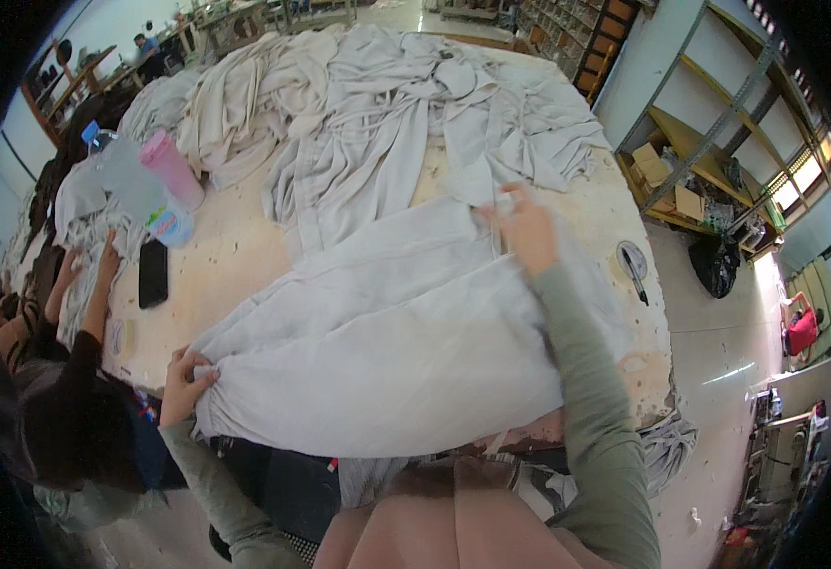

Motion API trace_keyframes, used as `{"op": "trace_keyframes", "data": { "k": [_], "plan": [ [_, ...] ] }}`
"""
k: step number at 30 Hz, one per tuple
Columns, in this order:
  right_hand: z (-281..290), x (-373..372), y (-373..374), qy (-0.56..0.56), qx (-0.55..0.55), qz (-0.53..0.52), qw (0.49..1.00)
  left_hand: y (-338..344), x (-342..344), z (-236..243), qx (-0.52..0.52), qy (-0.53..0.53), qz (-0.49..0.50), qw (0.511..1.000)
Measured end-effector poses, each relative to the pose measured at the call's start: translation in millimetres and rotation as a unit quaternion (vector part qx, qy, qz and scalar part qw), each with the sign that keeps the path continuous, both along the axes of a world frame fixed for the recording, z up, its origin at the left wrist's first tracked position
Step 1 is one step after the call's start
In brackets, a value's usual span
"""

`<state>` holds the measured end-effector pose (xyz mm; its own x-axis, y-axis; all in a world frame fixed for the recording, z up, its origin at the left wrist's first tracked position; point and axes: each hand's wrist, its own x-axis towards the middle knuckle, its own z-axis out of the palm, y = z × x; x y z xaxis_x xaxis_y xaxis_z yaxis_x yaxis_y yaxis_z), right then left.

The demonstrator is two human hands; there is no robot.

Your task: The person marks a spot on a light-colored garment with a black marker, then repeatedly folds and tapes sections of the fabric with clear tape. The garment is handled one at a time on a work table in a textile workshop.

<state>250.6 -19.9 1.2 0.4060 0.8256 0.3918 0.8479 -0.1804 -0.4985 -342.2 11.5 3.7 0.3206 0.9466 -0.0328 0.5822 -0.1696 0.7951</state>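
Fabric tension matters most at this point, to my eye. You have the pale grey garment [387, 332] spread on the wooden table [235, 256], on the near side of the heap of grey cloth [387, 104]. Your left hand [186, 384] pinches the bunched end at the garment's near left corner, fingers closed on the gathers. Your right hand [526, 228] lies at the far right edge, fingers loosely spread, fingertips on a narrow seam strip just short of the heap. Pull both ends evenly away from each other so the creases run out flat. Keep the cloth off the black phone [153, 273] and the pink bottle [174, 171] left of the garment.
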Motion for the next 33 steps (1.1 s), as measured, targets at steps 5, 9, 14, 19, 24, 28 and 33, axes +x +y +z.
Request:
{"op": "trace_keyframes", "data": {
  "k": [5, 9, 14, 19, 24, 28, 33],
  "plan": [
    [-25.4, 1.5, 33.4, -0.164, -0.118, -0.144, 0.969, -3.9, -14.2, 9.7, -0.024, 0.005, -0.017, 1.000],
    [14.5, 76.9, -14.7, -0.040, 0.037, -0.275, 0.960, -12.8, -23.5, 7.5, -0.003, 0.004, -0.014, 1.000],
    [51.3, 133.3, -121.0, 0.092, 0.156, -0.275, 0.944, -14.3, -31.8, 7.2, -0.001, -0.013, 0.029, 1.000],
    [79.8, 129.2, -236.3, 0.142, 0.417, -0.286, 0.851, -3.9, -44.6, 15.7, 0.104, -0.087, 0.068, 0.988],
    [112.5, 128.3, -358.1, 0.199, 0.215, -0.353, 0.889, 35.9, -16.2, 27.0, 0.233, -0.111, 0.080, 0.963],
    [79.8, 134.9, -397.1, 0.049, -0.066, -0.499, 0.863, 37.4, 55.3, 7.8, 0.339, -0.155, 0.113, 0.921],
    [31.8, 130.0, -381.7, -0.082, -0.108, -0.509, 0.850, 2.7, 142.0, -29.6, 0.216, -0.166, 0.028, 0.962]
  ]
}}
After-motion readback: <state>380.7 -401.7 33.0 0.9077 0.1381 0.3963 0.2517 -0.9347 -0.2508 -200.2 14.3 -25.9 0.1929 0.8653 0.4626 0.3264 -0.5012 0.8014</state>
